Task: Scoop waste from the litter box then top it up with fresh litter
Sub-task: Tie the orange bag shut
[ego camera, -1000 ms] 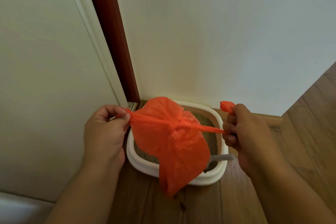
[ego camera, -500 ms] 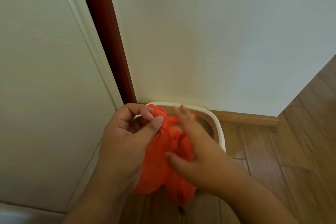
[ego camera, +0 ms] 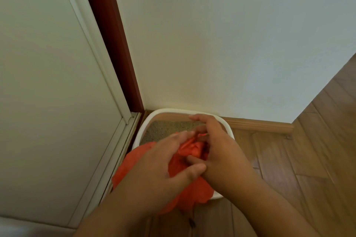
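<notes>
While both hands work above the white litter box point(ego camera: 143, 128) in the wall corner, the left hand point(ego camera: 158, 171) and right hand point(ego camera: 219, 152) each pinch the gathered top of the orange bag point(ego camera: 189, 149), which hangs over the box's grey litter point(ego camera: 163, 128) on the wooden floor point(ego camera: 300, 169).
</notes>
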{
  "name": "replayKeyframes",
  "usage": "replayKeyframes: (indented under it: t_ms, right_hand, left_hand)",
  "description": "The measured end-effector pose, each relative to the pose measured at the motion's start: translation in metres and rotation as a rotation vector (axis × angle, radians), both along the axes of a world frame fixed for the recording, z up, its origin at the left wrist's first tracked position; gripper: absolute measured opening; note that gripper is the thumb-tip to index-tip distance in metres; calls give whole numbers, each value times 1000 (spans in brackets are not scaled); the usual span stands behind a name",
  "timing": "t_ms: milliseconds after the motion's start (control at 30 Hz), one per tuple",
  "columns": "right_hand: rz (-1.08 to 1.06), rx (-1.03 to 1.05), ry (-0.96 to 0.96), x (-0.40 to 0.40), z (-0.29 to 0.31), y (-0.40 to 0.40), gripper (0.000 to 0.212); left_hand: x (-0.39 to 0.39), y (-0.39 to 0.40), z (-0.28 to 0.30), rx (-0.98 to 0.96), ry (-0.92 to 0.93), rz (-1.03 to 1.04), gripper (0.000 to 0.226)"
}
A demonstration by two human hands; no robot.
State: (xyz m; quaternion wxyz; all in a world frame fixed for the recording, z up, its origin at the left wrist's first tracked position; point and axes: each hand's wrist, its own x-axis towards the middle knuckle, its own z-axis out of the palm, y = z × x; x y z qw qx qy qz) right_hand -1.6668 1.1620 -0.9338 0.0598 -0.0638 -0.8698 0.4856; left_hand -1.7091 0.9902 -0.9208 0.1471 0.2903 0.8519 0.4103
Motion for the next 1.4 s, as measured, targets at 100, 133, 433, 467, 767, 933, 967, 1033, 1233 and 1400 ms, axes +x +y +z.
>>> replayKeyframes:
  t_ms: [100, 133, 433, 467, 767, 933, 967, 1033, 1233, 1400]
  right_hand:
    - [-8, -59, 28, 1, -3, 0, 71]
    - [-2, -89, 43, 2, -4, 0, 68]
    - [33, 329, 162, 5, 10, 1, 50]
    - [87, 398, 133, 6, 13, 0, 54]
    - [148, 478, 140, 6, 10, 1, 59]
    - [46, 377, 112, 2, 8, 8, 43]
    - [12, 365, 90, 1, 7, 10, 41]
    - [-47, 336, 76, 1, 7, 12, 38]
    - [60, 340, -89, -1, 13, 9, 29]
    - [216, 221, -191, 3, 14, 6, 18]
  left_hand:
    - [-4, -4, 4, 55, -109, -18, 77]
    - [-7, -7, 4, 20, -95, -31, 82]
    - [-8, 3, -11, -167, 180, 103, 28]
    - [-7, 3, -11, -155, 173, 110, 21]
    - [0, 9, -15, 18, 78, 178, 28]
    - [-6, 4, -24, -231, 244, 115, 66]
    - [-8, 1, -26, -318, 248, 63, 74]
    - [-12, -3, -30, -339, 170, 1, 73]
    - [-13, 6, -32, -262, 158, 15, 39]
    - [-16, 8, -36, -219, 63, 57, 20]
